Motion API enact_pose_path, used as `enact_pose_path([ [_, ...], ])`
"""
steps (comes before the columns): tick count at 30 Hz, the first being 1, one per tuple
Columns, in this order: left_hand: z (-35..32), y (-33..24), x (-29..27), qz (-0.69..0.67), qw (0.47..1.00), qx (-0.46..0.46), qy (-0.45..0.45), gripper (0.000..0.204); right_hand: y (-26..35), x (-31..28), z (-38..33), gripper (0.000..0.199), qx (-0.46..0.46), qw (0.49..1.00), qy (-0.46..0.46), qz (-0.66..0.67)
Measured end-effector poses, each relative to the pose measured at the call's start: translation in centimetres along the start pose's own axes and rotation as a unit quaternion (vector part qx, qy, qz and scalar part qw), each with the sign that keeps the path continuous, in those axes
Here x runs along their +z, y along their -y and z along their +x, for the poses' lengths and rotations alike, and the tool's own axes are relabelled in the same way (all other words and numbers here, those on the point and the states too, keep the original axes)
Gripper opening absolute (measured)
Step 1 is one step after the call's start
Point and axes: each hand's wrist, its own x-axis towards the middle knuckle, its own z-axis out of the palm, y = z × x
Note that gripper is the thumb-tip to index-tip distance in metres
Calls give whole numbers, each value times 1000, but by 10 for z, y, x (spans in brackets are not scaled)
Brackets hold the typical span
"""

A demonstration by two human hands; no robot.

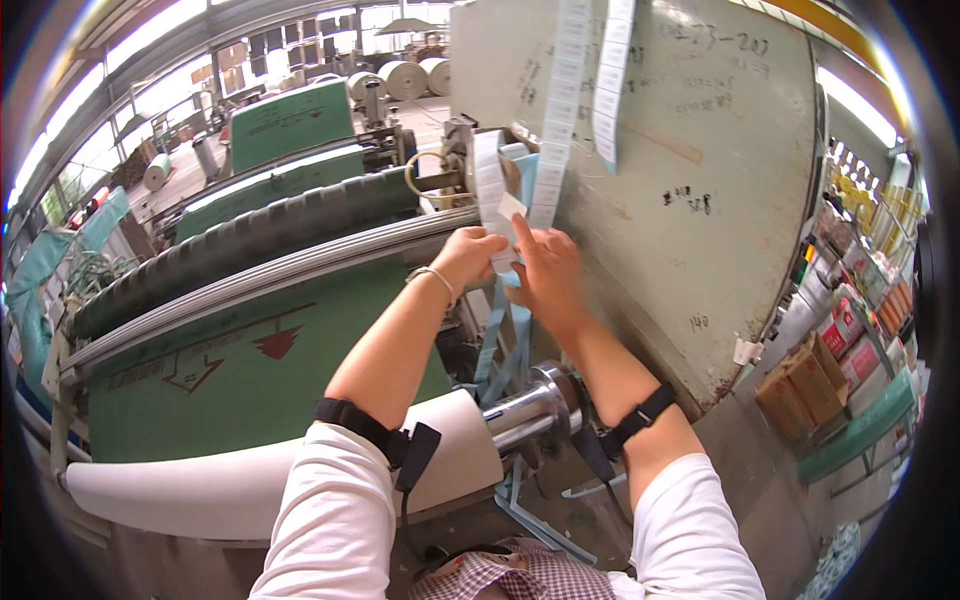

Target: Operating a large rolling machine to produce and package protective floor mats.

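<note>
Left grip (465, 258) pinches the label strip (489, 178) near its lower end, left of the board (690, 240). Right grip (550, 272) is half curled beside it, index finger extended with a white label (512, 207) at its tip; whether its other fingers hold anything is unclear. Green sheet (230, 370) spreads to the left, behind a white roll (290, 475).

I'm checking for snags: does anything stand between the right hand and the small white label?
Nothing visible does: the right hand has the small white label at its raised index fingertip. The label strip shows behind, not between them.
</note>
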Motion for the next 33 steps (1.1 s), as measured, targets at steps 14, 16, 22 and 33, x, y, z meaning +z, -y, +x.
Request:
enact_pose_path([
  [14, -316, 26, -3, 665, 723, 186, 22, 79, -7, -244, -128, 75, 57, 930, -362, -22],
  [16, -369, 61, -7, 793, 588, 146, -67, 87, -76, -263, -161, 64, 212, 885, -411, -64],
  [22, -358, 45, -14, 776, 608, 103, -133, 98, -149, -220, -162, 57, 296, 826, -461, 129],
  [33, -352, 37, -13, 778, 619, 42, -97, 105, -153, -215, -181, 57, 255, 831, -493, -30],
])
